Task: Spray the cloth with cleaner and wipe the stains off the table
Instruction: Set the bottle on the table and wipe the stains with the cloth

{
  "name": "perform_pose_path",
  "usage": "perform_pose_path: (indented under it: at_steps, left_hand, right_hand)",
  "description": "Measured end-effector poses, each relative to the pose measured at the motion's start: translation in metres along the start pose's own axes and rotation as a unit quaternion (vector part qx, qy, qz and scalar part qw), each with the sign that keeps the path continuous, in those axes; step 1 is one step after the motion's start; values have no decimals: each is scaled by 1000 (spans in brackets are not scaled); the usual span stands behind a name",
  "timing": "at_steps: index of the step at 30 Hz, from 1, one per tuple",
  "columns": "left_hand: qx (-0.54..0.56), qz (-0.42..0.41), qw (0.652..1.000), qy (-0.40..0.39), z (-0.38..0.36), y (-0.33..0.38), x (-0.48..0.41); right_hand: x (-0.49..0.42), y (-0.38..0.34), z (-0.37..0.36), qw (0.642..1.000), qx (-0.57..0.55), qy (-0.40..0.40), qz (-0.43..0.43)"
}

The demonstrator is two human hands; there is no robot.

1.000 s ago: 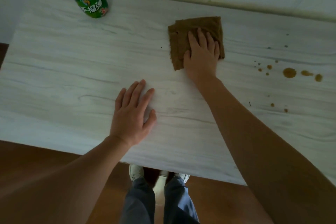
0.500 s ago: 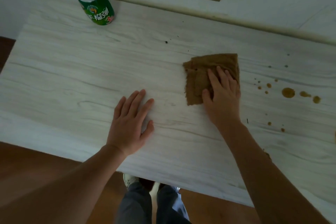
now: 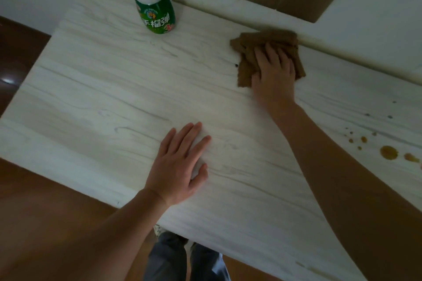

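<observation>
Right hand (image 3: 274,74) presses flat-fingered on the brown cloth (image 3: 262,40) at the tabletop's (image 3: 114,89) far edge, left hand (image 3: 180,164) rests open near the front; stains (image 3: 388,152) lie well right, so best sweep there with even pressure, cloth unbunched

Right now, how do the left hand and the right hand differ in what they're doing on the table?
The left hand lies flat on the bare table, while the right hand presses on the brown cloth. The left hand sits near the front edge; the right hand reaches to the back edge by the wall. Both are palm down with fingers fairly straight.
</observation>
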State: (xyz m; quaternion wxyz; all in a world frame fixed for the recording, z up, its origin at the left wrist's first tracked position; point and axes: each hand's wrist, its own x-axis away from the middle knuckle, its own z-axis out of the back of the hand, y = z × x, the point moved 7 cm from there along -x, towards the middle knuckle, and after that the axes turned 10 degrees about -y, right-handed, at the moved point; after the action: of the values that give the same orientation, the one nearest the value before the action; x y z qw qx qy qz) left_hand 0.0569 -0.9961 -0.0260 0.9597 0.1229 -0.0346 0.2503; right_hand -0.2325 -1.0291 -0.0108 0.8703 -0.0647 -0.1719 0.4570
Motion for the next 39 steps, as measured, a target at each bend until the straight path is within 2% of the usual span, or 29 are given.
perform_pose_path:
  at_steps: [4, 9, 17, 22, 28, 33, 36, 39]
  left_hand:
    - [2, 2, 1000, -1, 0, 0, -1]
    - [4, 1, 1000, -1, -1, -1, 0]
    - [9, 1, 1000, 0, -4, -2, 0]
    - [9, 0, 1000, -7, -4, -2, -1]
    - [5, 1, 1000, -16, -3, -1, 0]
    - [8, -1, 1000, -13, -2, -1, -1]
    - [13, 0, 1000, -12, 0, -1, -2]
    - [17, 3, 1000, -12, 1, -1, -1]
  right_hand:
    - [44, 0, -8, 999, -27, 14, 12]
    - [93, 22, -16, 999, -22, 11, -25]
    - [-4, 22, 7, 998, -31, -25, -54]
    - [-14, -19, -1, 998, -17, -45, 40]
    - [75, -23, -16, 989, -25, -58, 136]
    - [116, 37, -8, 995, -17, -46, 81]
    - [90, 63, 5, 998, -10, -54, 19]
    - [42, 63, 18, 998, -41, -27, -45]
